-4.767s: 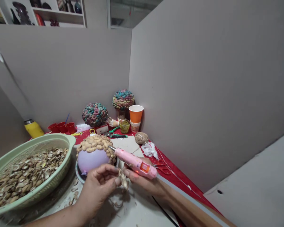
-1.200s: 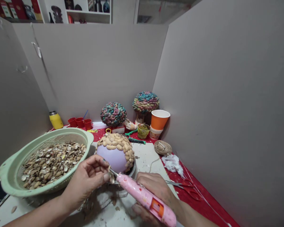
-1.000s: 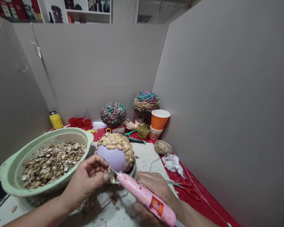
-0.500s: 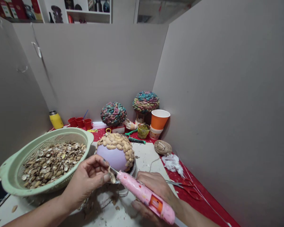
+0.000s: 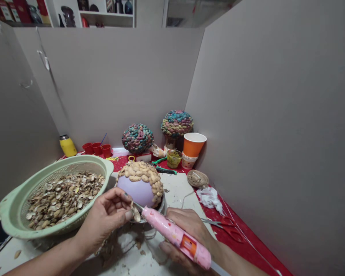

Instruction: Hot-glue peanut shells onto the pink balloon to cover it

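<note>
Between thumb and fingers, my left hand (image 5: pixel 109 212) pinches a peanut shell (image 5: pixel 136 213). A pink hot glue gun (image 5: pixel 172 234) is gripped in my right hand (image 5: pixel 189 230), its metal nozzle touching or very close to the shell; a clear glue stick (image 5: pixel 220 270) sticks out of its back end. Just beyond the hands, a lilac balloon (image 5: pixel 138 191) rests in a bowl (image 5: pixel 162 207) that is mostly hidden. Rows of peanut shells (image 5: pixel 142 170) cover the balloon's top and right side, while its near left face is bare.
At left stands a green colander (image 5: pixel 109 168) full of shells. Red-handled scissors (image 5: pixel 231 230), tissue (image 5: pixel 209 199) and twine (image 5: pixel 197 179) lie at right. Behind are two colourful shell-covered balls (image 5: pixel 138 138), an orange paper cup (image 5: pixel 194 145), small red cups (image 5: pixel 97 148) and a yellow bottle (image 5: pixel 68 145). Grey panels enclose the table.
Almost nothing differs. The glue gun's back end has shifted very slightly left and up; both hands keep their hold.
</note>
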`<state>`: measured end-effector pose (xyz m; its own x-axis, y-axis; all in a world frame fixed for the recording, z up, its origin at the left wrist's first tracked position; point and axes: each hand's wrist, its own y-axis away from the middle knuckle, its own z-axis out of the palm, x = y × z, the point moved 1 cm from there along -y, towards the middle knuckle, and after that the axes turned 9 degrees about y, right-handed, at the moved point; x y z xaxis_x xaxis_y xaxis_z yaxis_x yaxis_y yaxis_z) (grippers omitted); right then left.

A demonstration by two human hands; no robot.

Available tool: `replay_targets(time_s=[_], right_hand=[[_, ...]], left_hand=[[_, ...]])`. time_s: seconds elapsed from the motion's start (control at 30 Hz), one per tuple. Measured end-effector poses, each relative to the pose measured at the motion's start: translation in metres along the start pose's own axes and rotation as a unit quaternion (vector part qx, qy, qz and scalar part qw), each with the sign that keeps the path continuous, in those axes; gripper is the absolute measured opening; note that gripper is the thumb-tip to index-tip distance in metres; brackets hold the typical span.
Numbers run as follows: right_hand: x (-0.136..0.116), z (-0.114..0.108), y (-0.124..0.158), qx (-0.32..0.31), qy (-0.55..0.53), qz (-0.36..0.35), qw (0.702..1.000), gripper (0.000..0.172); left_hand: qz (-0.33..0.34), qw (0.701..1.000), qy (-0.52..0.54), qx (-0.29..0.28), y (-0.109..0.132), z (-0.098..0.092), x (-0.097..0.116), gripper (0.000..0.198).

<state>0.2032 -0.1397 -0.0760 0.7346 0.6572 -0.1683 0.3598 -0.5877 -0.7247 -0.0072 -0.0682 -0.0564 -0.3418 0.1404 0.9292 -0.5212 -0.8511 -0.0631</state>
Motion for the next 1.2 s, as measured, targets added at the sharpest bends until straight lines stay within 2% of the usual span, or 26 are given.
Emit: replay_targets(time_s=[0.4,0.57,0.87,1.1,1.2], right_hand=[[0.001,0.002,0.000,-0.001,0.002,0.001,1.000,0.042],[0.002,0.004,0.001,0.031,0.018,0.003,0.999,0.044],[0.001,-0.001,-0.002,0.020,0.014,-0.002,1.000,0.040],[0.000,-0.006,-0.004,-0.018,0.022,-0.007,1.000,0.041],[0.001,-0.004,-0.004,-0.009,0.024,-0.007,1.000,0.042]], left_hand=[[0.010,1.000,0.004,-0.001,-0.002,0.000,0.001,0.024],[0.018,1.000,0.002,0.013,-0.001,-0.001,0.002,0.025],[0.040,0.999,-0.020,0.021,-0.002,-0.001,0.003,0.025],[0.051,0.998,-0.018,0.023,-0.001,-0.002,0.003,0.026],[0.055,0.998,-0.018,0.034,0.000,-0.002,0.004,0.028]])
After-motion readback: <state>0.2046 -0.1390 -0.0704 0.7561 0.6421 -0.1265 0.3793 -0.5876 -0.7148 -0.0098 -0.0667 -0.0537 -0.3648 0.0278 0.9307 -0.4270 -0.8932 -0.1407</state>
